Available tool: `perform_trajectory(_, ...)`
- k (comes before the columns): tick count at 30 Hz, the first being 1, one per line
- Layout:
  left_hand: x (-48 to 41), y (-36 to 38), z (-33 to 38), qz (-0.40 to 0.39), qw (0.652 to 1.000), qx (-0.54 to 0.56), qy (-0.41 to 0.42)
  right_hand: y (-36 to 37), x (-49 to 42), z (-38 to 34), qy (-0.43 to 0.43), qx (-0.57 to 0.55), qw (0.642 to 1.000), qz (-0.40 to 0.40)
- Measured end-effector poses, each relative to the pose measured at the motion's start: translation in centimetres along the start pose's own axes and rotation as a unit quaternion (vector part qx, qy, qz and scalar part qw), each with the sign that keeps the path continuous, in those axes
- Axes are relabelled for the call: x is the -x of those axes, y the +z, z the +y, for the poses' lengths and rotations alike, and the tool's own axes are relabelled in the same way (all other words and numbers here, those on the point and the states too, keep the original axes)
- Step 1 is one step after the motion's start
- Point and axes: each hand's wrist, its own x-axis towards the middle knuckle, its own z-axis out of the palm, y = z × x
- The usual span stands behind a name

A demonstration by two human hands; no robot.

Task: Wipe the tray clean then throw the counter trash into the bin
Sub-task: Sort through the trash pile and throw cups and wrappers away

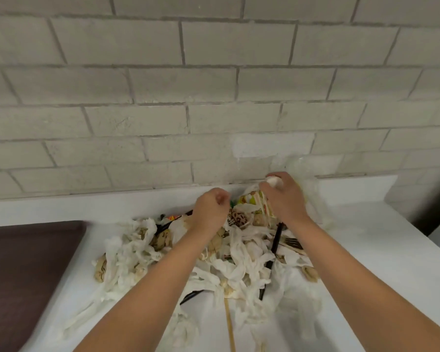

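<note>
Grey brick wall is seen behind a white counter. From the head view, the trash pile of crumpled napkins is heaped mid-counter, presumably for gathering. A white wad is pinched by the right hand. The left hand is curled, its grasp indiscernible. The brown tray is laid just left of the pile, its long axis seemingly toward the wall.

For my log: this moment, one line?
right hand grips crumpled white wad | left hand curled over trash pile | brown tray untouched
</note>
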Motion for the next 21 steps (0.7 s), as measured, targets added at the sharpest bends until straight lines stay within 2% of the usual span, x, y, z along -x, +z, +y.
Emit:
perform_trajectory(3,-2.7,3.1,0.5,-0.066,0.983,-0.167,0.035,-2.4,-0.6,-1.2,0.072,-0.179,0.981,0.006)
perform_trajectory(6,-4.4,5.6,0.8,-0.154,0.895,-0.419,0.020,-3.9,-0.7,-1.6,0.116,-0.265,0.957,-0.003)
perform_trajectory(8,-4.8,6.5,1.0,-0.170,0.869,-0.464,0.001,-4.6,-0.7,-1.5,0.123,-0.292,0.949,-0.001)
perform_trajectory(10,-5.2,6.9,1.1,-0.173,0.872,-0.458,-0.006,-5.2,-0.5,-1.2,0.124,-0.330,0.936,-0.007)
perform_trajectory(14,-5.6,7.1,1.0,-0.170,0.915,-0.365,-0.024,-6.4,0.3,-0.2,0.111,-0.416,0.903,-0.013)
perform_trajectory(18,-4.9,6.4,1.6,-0.139,0.932,-0.334,-0.020,-7.8,1.6,0.3,0.096,-0.474,0.875,-0.008)
perform_trajectory(21,-4.7,5.3,1.8,-0.114,0.960,-0.254,-0.033,-8.3,2.6,0.5,0.102,-0.508,0.855,-0.001)
